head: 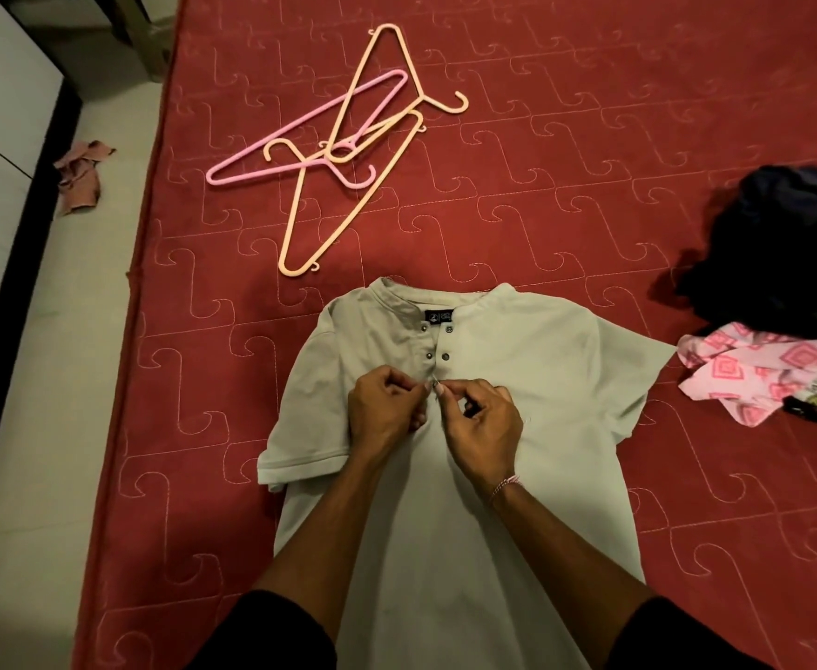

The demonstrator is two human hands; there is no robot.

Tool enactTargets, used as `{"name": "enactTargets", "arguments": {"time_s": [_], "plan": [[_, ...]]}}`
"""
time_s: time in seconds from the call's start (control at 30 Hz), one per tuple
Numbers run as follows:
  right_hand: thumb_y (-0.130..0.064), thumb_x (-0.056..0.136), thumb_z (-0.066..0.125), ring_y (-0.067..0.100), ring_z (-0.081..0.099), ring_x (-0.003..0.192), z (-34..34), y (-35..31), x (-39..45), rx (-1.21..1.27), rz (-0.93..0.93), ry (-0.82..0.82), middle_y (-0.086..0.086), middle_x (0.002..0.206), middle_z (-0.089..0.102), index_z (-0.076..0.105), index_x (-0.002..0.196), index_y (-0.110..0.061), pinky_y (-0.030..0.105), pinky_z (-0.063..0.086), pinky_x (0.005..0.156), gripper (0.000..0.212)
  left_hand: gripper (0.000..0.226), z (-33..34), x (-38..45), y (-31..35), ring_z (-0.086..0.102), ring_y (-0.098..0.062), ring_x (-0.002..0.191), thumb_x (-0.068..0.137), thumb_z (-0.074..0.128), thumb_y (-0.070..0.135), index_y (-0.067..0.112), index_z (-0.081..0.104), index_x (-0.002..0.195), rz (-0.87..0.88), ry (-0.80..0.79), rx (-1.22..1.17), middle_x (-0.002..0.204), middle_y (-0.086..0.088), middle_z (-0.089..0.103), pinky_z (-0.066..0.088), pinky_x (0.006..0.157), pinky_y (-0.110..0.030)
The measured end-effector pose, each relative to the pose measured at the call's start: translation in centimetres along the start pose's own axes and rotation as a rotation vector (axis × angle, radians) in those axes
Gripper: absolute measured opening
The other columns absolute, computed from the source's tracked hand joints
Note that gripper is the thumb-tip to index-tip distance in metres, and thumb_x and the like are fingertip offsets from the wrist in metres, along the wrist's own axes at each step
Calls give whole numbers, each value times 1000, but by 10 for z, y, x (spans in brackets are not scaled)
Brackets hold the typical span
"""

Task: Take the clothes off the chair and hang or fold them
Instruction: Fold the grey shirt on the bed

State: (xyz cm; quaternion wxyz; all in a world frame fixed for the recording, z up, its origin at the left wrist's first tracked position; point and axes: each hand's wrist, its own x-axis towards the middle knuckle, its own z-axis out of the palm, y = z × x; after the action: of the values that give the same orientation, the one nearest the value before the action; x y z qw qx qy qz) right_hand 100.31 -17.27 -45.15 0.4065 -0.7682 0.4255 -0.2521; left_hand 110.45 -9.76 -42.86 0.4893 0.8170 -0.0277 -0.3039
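The pale grey shirt lies flat, front up, near the bed's near edge, collar toward the far side. The dark garment and the pink patterned cloth lie crumpled at the right edge.

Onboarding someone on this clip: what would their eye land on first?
Likely the pale grey button-neck shirt spread flat on the red quilted bedcover, with the left hand and right hand pinching its placket at centre. Next, the tangle of one pink and two peach hangers above the collar, and the dark clothes pile with a pink patterned garment at right.
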Motion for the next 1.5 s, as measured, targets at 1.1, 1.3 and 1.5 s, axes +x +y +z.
{"name": "enactTargets", "arguments": {"time_s": [1.1, 1.3, 1.5], "plan": [[-53, 95, 54, 17, 59, 75, -9, -43, 30, -357, 28, -174, -7, 92, 62, 49, 100, -26, 27, 39, 62, 29, 34, -9, 37, 41, 56, -23, 107, 93, 66, 30, 29, 64, 128, 596, -100, 808, 118, -7, 59, 51, 76, -33], [-46, 84, 67, 25, 62, 91, -3, -45, 49, -412, 157, -202, 0, 102, 63, 53, 101, -19, 30, 41, 69, 35, 33, -22, 57, 62, 47, -26, 117, 95, 59, 43, 35, 65, 127, 915, -204, 1266, 126, -9, 53, 47, 86, -39], [-34, 80, 68, 17, 61, 69, -5, -41, 48, -243, 165, -73, -3, 74, 67, 65, 82, -19, 27, 48, 64, 16, 25, -18, 70, 92, 47, -26, 113, 85, 61, 50, 29, 73, 94, 1132, -272, 1406, 117, -5, 55, 38, 94, -41]]}}
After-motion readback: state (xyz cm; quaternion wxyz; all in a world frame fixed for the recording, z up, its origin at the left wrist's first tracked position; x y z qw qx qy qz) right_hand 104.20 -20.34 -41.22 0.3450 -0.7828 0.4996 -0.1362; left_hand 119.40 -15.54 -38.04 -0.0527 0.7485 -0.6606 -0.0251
